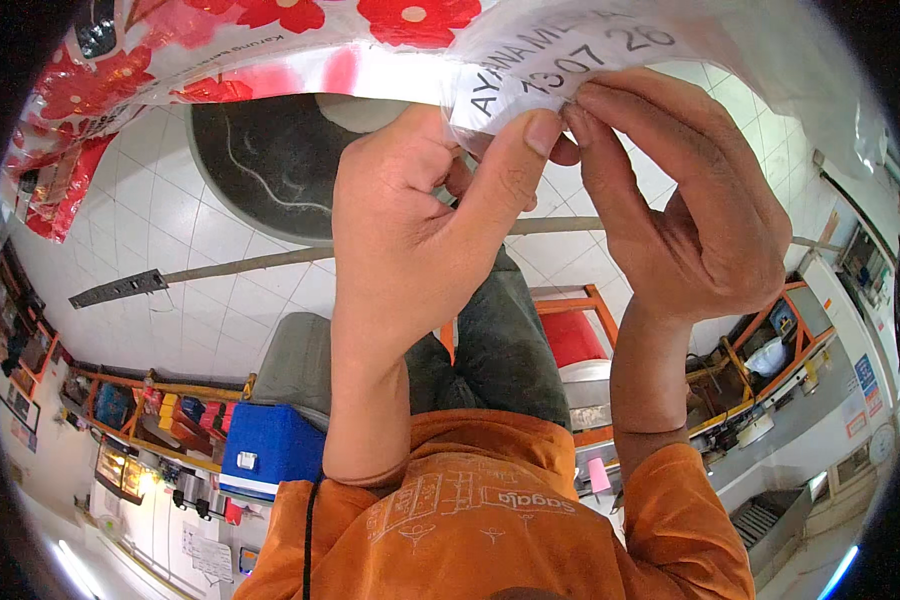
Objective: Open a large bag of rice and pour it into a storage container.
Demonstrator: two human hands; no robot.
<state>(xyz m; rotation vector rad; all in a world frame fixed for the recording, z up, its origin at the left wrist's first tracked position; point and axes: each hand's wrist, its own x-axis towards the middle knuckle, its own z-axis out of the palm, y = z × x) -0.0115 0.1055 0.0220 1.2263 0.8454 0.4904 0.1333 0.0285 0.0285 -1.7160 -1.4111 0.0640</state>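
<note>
A white paper label (560, 60) with black printed characters is pinched at its lower edge between both hands, high in the view. The left hand (420, 220) is clenched around that edge, its thumb pressed flat against the paper. The right hand (690, 200) grips the same edge just beside it, fingertips touching the left thumb. The label is stuck on a white plastic sack (270, 45) printed with red flowers, which is spread above the label and out to both sides of it. Below the label, orange sleeves (670, 530) and grey trousers (500, 340) are seen. Behind the label lies a white tiled floor (160, 220) with a dark round mat (260, 160). Well below the label and to its left sits a blue box (270, 450).
</note>
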